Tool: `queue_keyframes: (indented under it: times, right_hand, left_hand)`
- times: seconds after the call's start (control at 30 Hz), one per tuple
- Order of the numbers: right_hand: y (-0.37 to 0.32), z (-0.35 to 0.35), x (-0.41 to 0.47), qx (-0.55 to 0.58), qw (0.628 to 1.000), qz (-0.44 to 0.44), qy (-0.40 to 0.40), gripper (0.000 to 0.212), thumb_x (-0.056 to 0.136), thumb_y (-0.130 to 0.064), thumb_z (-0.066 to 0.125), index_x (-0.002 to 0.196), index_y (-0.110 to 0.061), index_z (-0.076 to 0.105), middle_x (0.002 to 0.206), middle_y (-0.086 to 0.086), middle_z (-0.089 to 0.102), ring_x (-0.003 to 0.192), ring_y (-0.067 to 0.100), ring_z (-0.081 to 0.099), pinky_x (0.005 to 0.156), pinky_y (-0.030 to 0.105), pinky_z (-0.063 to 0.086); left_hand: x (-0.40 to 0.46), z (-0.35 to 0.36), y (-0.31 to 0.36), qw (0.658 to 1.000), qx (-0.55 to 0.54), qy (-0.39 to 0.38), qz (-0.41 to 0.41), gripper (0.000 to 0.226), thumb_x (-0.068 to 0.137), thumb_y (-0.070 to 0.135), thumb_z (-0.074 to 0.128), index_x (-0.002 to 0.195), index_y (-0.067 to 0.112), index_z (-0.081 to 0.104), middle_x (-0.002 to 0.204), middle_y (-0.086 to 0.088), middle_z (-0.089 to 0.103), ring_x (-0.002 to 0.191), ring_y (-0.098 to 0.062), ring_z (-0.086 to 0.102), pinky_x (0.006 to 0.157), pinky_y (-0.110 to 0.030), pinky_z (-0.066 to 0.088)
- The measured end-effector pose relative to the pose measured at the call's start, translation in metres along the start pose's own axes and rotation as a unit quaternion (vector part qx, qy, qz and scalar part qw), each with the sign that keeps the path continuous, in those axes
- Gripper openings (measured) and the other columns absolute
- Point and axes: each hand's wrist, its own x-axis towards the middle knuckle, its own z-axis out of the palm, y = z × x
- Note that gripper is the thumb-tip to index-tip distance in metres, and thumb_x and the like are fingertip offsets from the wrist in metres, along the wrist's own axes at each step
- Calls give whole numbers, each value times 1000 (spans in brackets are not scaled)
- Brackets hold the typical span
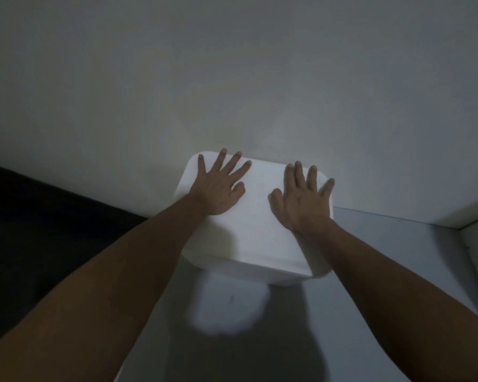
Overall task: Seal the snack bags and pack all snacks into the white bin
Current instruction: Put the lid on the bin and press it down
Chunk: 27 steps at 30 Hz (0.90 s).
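The white bin stands on a grey surface against the wall, with a flat white lid covering its top. My left hand lies flat on the lid's far left part, fingers spread and straight. My right hand presses flat on the lid's right part, fingers straight and pointing at the wall. No snack or snack bag shows; whatever the bin holds is hidden under the lid.
A pale wall rises directly behind the bin. The grey surface runs to the right, where a white raised edge borders it. A dark area lies to the left. The scene is dim.
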Motion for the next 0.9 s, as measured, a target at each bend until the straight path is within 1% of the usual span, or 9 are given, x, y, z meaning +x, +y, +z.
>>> queue_keyframes:
  times: [0.1, 0.27, 0.4, 0.5, 0.57, 0.63, 0.7, 0.83, 0.9]
  right_hand:
    - [-1, 2, 3, -1, 1000, -16, 19, 73, 93, -56, 11, 156, -20, 3, 166, 5, 3, 151, 36, -1, 113, 71, 4]
    - [-1, 6, 0, 0, 1000, 7, 17, 77, 89, -65, 13, 155, -26, 7, 166, 3, 5, 152, 35, -1, 111, 72, 1]
    - [0, -4, 1, 26, 999, 7, 25, 75, 87, -64, 22, 152, -26, 16, 163, 3, 16, 151, 34, 8, 110, 72, 10]
    - [0, -6, 0, 35, 999, -1, -1, 76, 89, -66, 20, 154, -28, 11, 165, 2, 8, 152, 32, 1, 113, 70, 5]
    - [3, -8, -1, 40, 999, 5, -24, 80, 89, -68, 18, 155, -27, 6, 166, 2, 1, 152, 30, -4, 114, 68, 2]
    - [9, -14, -3, 74, 996, 39, -44, 88, 87, -72, 23, 156, -22, 2, 166, 2, -4, 152, 26, -6, 116, 65, 4]
    - [20, -20, -9, 123, 986, 94, -58, 93, 85, -71, 29, 156, -17, 3, 166, 1, -5, 152, 28, -3, 116, 64, 11]
    - [33, -20, -45, 223, 960, 157, -59, 86, 93, -55, 38, 156, -11, -1, 166, 2, -4, 145, 39, 26, 115, 55, 27]
    - [29, -15, -64, 291, 935, 192, -57, 82, 97, -48, 40, 156, -14, -5, 165, 8, 6, 140, 40, 35, 112, 49, 29]
  left_hand:
    - [7, 1, 5, 1000, 8, 2, -1, 58, 97, 48, 19, 152, 38, 5, 162, 7, 4, 149, -26, -1, 108, -72, 6]
    - [6, 10, 9, 1000, 10, 18, -19, 67, 86, 55, 4, 151, 40, 10, 160, 8, 15, 148, -26, 9, 108, -72, 6]
    - [8, 2, 7, 1000, -2, 9, -23, 66, 87, 54, 11, 151, 39, 14, 159, 7, 19, 147, -25, 12, 108, -72, 6]
    - [5, -3, 3, 1000, -11, -6, -5, 65, 90, 57, 11, 152, 35, 13, 161, 6, 13, 149, -23, 6, 111, -69, 4]
    - [-2, -3, -6, 999, -33, -24, 6, 65, 95, 57, 19, 153, 28, 12, 162, 3, 6, 150, -20, 1, 116, -59, 1]
    - [-16, -5, -23, 998, -54, -3, -18, 73, 93, 60, 16, 153, 19, 15, 162, -3, 6, 150, -20, 3, 119, -50, 1]
    - [-34, -6, -40, 994, -86, 6, -65, 75, 93, 60, 18, 153, 14, 16, 162, -4, 6, 150, -21, 5, 120, -50, 6]
    - [-72, -3, -44, 952, -247, -25, -181, 71, 98, 50, 36, 154, 20, 6, 162, -4, -5, 145, -30, 23, 113, -48, 26]
    - [-87, -3, -41, 931, -299, -27, -208, 72, 99, 44, 38, 154, 17, 1, 162, -9, 1, 144, -32, 25, 112, -44, 25]
